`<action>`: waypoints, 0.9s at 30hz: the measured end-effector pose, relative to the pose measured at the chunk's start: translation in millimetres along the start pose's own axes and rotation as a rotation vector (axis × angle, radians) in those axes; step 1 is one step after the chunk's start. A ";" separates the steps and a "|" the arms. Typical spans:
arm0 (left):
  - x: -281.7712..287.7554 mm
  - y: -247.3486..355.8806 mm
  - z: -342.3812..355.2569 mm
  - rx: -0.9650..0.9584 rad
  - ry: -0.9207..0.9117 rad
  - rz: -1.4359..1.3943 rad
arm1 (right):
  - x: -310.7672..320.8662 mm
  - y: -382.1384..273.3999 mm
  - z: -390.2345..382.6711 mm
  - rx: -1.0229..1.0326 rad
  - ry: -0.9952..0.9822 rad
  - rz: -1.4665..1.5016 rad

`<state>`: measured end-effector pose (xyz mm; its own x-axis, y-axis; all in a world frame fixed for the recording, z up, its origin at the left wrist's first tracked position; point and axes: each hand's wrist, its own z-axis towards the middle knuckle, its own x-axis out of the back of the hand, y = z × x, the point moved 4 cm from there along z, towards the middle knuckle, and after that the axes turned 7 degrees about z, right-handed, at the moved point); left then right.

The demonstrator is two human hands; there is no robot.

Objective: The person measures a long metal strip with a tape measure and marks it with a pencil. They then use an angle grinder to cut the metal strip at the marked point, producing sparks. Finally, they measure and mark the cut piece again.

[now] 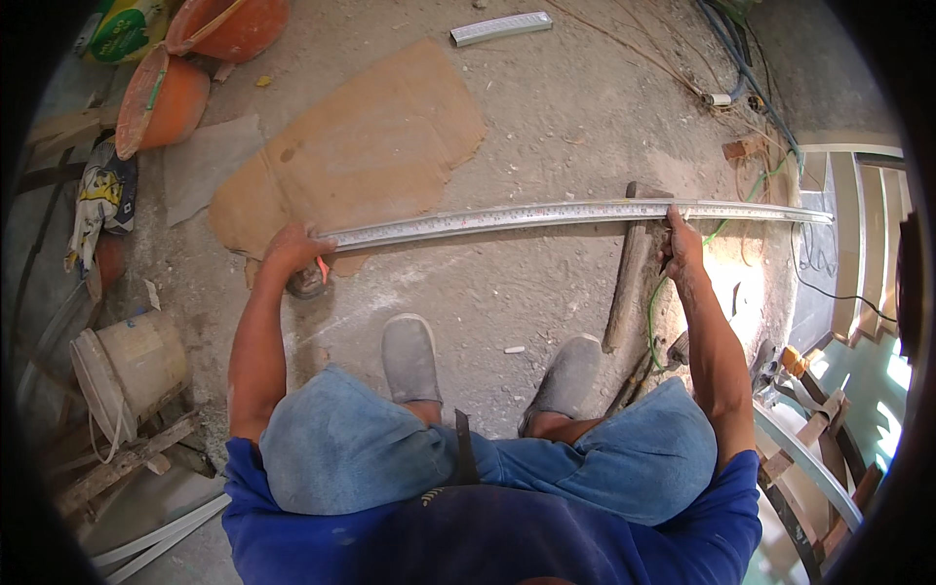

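Note:
A long, thin silvery metal channel lies crosswise in front of me, with fine ruler-like marks along its face. My left hand is closed at its left end. Below that hand shows a dark rounded object with a red-orange part; the hand covers much of it, so I cannot tell its kind. Toward the other end, my right hand grips the channel's near edge, one finger on its upper face. Under the channel, close to my right hand, runs a wooden beam.
Brown cardboard lies beyond the channel's left half. Orange tubs and a dirty white bucket stand left. A short metal offcut lies far ahead. A green cord and scrap wood are at right.

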<state>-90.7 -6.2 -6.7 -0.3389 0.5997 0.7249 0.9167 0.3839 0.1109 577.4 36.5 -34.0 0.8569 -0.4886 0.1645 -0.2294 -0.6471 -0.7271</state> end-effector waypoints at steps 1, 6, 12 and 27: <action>-0.6 0.0 0.6 0.003 -0.004 -0.002 | 3.0 -0.3 2.6 0.007 0.000 -0.009; 1.9 0.0 -3.4 -0.019 -0.017 0.028 | 4.1 -1.9 1.5 0.012 0.024 -0.006; 9.9 0.0 -39.2 -0.170 -0.141 -0.242 | 10.5 -0.2 5.7 0.000 0.043 0.084; -3.2 -7.6 -54.3 -0.260 0.146 -0.094 | -22.6 -33.7 -37.7 0.958 -0.099 -0.788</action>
<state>-85.1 -49.1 27.1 -0.4080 0.4561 0.7909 0.9126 0.2295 0.3384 548.4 47.3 12.0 0.6488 -0.0882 0.7558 0.7562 -0.0362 -0.6534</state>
